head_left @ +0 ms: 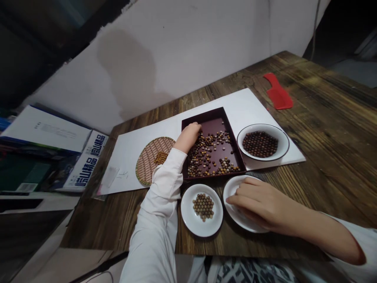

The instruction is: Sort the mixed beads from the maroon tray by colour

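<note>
My left hand (pixel 191 136) reaches over the left wall of a dark red tray (pixel 216 122). Its fingers curl down at the beads (pixel 206 143), which are brown, yellow and pale; whatever the fingertips hold is hidden. Over a white plate (pixel 231 188) at the front right is my right hand (pixel 259 202), its fingers bent and pressed together. The hand covers most of that plate, and I cannot make out what is in the fingers. Between my arms, a second white plate (pixel 187 218) carries a cluster of greenish-brown beads (pixel 203 206).
Right of the tray stands a white bowl (pixel 281 147) of dark brown beads (pixel 259 144). A round woven mat (pixel 145 163) holds yellow beads (pixel 160 157). White board (pixel 125 153) lies beneath. A red scoop-like tool (pixel 278 94) rests at the back right. Boxes (pixel 53 133) stand left.
</note>
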A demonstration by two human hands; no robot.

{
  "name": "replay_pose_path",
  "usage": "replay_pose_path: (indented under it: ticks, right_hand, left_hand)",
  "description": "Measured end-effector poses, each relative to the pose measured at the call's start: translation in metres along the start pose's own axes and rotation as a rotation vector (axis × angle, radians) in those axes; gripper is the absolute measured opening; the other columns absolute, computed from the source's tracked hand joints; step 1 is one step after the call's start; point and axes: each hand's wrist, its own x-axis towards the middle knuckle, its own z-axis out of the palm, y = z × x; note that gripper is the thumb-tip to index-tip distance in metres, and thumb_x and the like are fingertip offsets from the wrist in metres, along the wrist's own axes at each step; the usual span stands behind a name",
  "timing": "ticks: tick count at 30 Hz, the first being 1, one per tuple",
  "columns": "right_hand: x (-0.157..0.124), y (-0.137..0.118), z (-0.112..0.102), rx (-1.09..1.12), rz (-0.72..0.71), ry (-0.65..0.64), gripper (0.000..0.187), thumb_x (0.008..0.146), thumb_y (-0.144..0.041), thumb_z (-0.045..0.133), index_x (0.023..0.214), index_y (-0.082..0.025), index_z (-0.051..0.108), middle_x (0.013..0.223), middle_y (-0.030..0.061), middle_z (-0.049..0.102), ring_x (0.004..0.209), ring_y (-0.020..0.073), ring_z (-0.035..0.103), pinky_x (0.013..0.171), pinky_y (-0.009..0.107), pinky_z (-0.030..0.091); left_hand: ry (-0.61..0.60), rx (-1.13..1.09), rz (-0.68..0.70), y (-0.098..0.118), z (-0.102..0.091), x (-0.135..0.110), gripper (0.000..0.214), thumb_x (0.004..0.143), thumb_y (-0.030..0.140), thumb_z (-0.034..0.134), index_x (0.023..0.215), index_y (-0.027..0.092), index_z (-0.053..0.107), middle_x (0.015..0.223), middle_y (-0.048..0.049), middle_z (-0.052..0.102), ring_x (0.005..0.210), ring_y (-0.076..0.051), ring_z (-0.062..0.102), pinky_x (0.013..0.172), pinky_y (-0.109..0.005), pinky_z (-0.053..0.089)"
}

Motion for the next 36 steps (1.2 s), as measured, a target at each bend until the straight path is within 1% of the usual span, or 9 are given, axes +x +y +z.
replay_pose_path:
  ticks: [1, 5, 13, 17, 22, 28, 32, 36]
  right_hand:
    - [0.0, 0.0, 0.0, -0.003, -0.001, 0.0, 0.02, 0.096, -0.013, 0.04, 0.102, -0.016, 0.059, 0.077, 0.0027, 0.065, 0.07, 0.0144, 0.051, 0.07, 0.031, 0.038]
    - [0.0, 0.0, 0.0, -0.004, 0.007, -0.018, 0.019, 0.095, -0.012, 0.041, 0.103, -0.016, 0.058, 0.078, 0.0032, 0.065, 0.072, 0.0146, 0.052, 0.071, 0.031, 0.038]
    - [-0.001, 0.001, 0.001, 0.002, -0.001, -0.014, 0.019, 0.095, -0.012, 0.042, 0.103, -0.016, 0.059, 0.077, 0.0031, 0.065, 0.071, 0.0145, 0.052, 0.071, 0.031, 0.038]
    - [-0.005, 0.002, 0.003, 0.02, -0.002, -0.015, 0.019, 0.093, -0.011, 0.043, 0.103, -0.015, 0.059, 0.078, 0.0033, 0.065, 0.071, 0.0153, 0.052, 0.073, 0.032, 0.039]
    - [-0.006, 0.003, 0.003, 0.027, -0.001, -0.027, 0.021, 0.093, -0.01, 0.043, 0.104, -0.015, 0.059, 0.079, 0.0042, 0.065, 0.073, 0.0155, 0.053, 0.073, 0.031, 0.04]
    - [-0.001, 0.002, 0.002, 0.035, 0.007, -0.011, 0.019, 0.096, -0.013, 0.042, 0.1, -0.015, 0.06, 0.075, 0.0034, 0.063, 0.07, 0.0145, 0.053, 0.07, 0.03, 0.041]
    - [0.0, 0.002, 0.002, 0.03, 0.013, -0.018, 0.019, 0.096, -0.014, 0.042, 0.1, -0.015, 0.06, 0.076, 0.0036, 0.064, 0.07, 0.0148, 0.054, 0.069, 0.03, 0.041]
    - [-0.002, 0.002, 0.002, 0.029, 0.015, -0.032, 0.019, 0.096, -0.013, 0.042, 0.101, -0.015, 0.06, 0.076, 0.0037, 0.064, 0.07, 0.015, 0.054, 0.069, 0.031, 0.041]
  left_hand:
    - [-0.023, 0.024, 0.003, 0.002, -0.001, 0.001, 0.026, 0.087, 0.003, 0.048, 0.097, 0.013, 0.07, 0.105, -0.0115, 0.067, 0.102, -0.021, 0.064, 0.096, -0.031, 0.048]
    - [-0.051, 0.082, 0.029, 0.009, -0.004, 0.003, 0.025, 0.09, 0.004, 0.046, 0.098, 0.012, 0.068, 0.105, -0.012, 0.067, 0.101, -0.021, 0.064, 0.092, -0.03, 0.048]
    - [-0.068, 0.135, 0.049, 0.01, -0.002, -0.001, 0.028, 0.091, 0.002, 0.041, 0.1, 0.011, 0.066, 0.106, -0.0116, 0.067, 0.099, -0.02, 0.065, 0.088, -0.029, 0.049]
    - [-0.066, 0.136, 0.068, 0.012, -0.003, -0.006, 0.026, 0.091, 0.003, 0.043, 0.098, 0.011, 0.066, 0.104, -0.0108, 0.067, 0.098, -0.02, 0.065, 0.086, -0.028, 0.049]
    - [-0.062, 0.14, 0.084, 0.017, -0.005, -0.017, 0.024, 0.093, 0.006, 0.043, 0.097, 0.011, 0.066, 0.101, -0.0114, 0.067, 0.098, -0.021, 0.064, 0.086, -0.03, 0.049]
    - [-0.048, 0.111, 0.084, 0.018, -0.002, -0.023, 0.026, 0.093, 0.006, 0.041, 0.102, 0.01, 0.065, 0.101, -0.0124, 0.067, 0.098, -0.022, 0.064, 0.087, -0.032, 0.049]
    - [-0.03, 0.062, 0.08, 0.015, 0.003, -0.024, 0.025, 0.092, 0.005, 0.042, 0.097, 0.012, 0.066, 0.099, -0.0106, 0.068, 0.095, -0.021, 0.064, 0.086, -0.03, 0.049]
    - [0.008, -0.013, 0.087, 0.011, 0.01, -0.025, 0.024, 0.09, 0.002, 0.043, 0.095, 0.012, 0.065, 0.099, -0.01, 0.068, 0.096, -0.021, 0.064, 0.087, -0.03, 0.049]
